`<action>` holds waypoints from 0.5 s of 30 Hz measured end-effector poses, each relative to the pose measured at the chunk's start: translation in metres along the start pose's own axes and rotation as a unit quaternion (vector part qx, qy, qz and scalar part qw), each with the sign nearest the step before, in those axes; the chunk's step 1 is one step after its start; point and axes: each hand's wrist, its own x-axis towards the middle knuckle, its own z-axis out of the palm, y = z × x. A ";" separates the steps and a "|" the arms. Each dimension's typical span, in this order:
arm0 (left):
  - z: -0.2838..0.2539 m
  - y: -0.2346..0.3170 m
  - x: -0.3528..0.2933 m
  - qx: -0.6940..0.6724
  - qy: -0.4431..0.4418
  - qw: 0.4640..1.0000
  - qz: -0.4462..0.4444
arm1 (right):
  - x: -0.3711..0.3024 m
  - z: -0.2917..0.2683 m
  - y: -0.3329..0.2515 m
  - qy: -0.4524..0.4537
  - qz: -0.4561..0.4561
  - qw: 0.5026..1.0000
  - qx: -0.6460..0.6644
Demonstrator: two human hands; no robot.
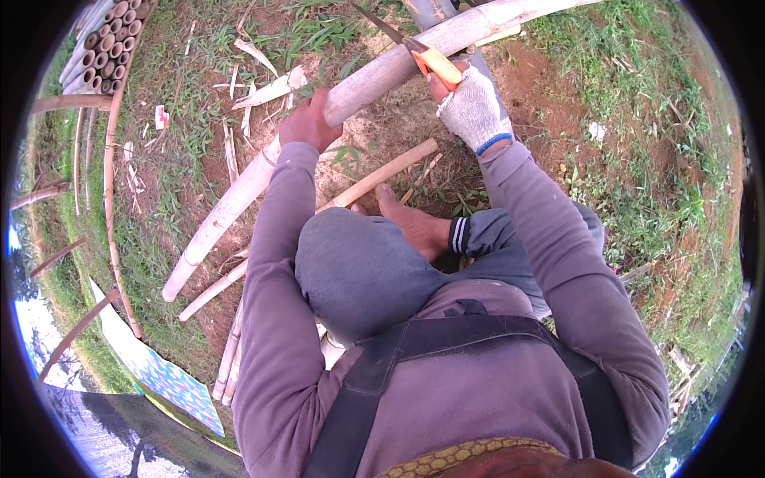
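Note:
A thick pale bamboo pole (382, 80) slants from the middle left up to the top right. My bare left hand (307, 121) is closed around it at its near end. Another bamboo length (219, 219) runs from under this hand down to the left; whether the two are joined cannot be told. My right hand (470, 99), in a white knitted glove with a blue cuff, grips the orange handle (437, 65) of a handsaw. Its dark blade (381, 24) lies across the pole and points to the far left. Some right fingers are hidden behind the handle.
A shorter split bamboo piece (382, 171) lies by my bare foot (418, 227). Thinner bamboo sticks (215, 291) rest on the ground at left. Stacked cut bamboo tubes (111, 52) stand at the far left behind a bamboo rail (111, 183). Dry husks (271, 89) litter the grass.

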 end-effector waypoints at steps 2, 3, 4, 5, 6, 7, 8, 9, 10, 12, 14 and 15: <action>-0.002 -0.006 -0.005 -0.003 0.016 1.000 -0.003 | -0.026 -0.014 -0.003 -0.030 0.065 0.995 -0.066; 0.005 -0.013 -0.004 0.021 0.022 1.000 -0.005 | -0.058 -0.035 -0.008 -0.018 0.046 0.999 0.001; 0.006 -0.013 -0.006 0.009 0.025 1.000 -0.004 | -0.087 -0.060 -0.015 0.006 -0.024 0.999 0.037; 0.005 -0.011 -0.011 -0.004 0.022 1.000 -0.004 | -0.124 -0.086 -0.004 -0.051 -0.094 0.992 -0.069; 0.004 -0.012 -0.010 -0.014 0.026 1.000 -0.009 | -0.145 -0.110 -0.019 -0.067 -0.084 0.992 -0.069; 0.005 -0.014 -0.009 -0.011 0.004 1.000 -0.015 | -0.162 -0.123 -0.022 -0.083 -0.088 0.988 -0.093; 0.007 -0.015 -0.012 -0.012 0.005 1.000 -0.016 | -0.172 -0.130 -0.022 -0.100 -0.090 0.984 -0.116; 0.005 -0.009 -0.009 -0.011 0.014 1.000 -0.008 | -0.175 -0.120 -0.007 -0.076 -0.118 0.981 -0.133; 0.004 -0.006 -0.006 -0.010 0.022 1.000 -0.002 | -0.167 -0.098 0.014 -0.067 -0.135 0.982 -0.117; 0.006 -0.002 -0.006 -0.005 0.002 1.000 -0.011 | -0.085 -0.037 0.005 -0.011 0.010 1.000 -0.001; -0.002 0.004 0.004 -0.002 0.006 1.000 0.003 | -0.006 0.009 0.005 0.013 0.018 0.998 -0.051; 0.000 0.003 0.001 -0.007 0.008 1.000 0.007 | -0.002 0.012 0.005 0.015 0.018 0.999 -0.043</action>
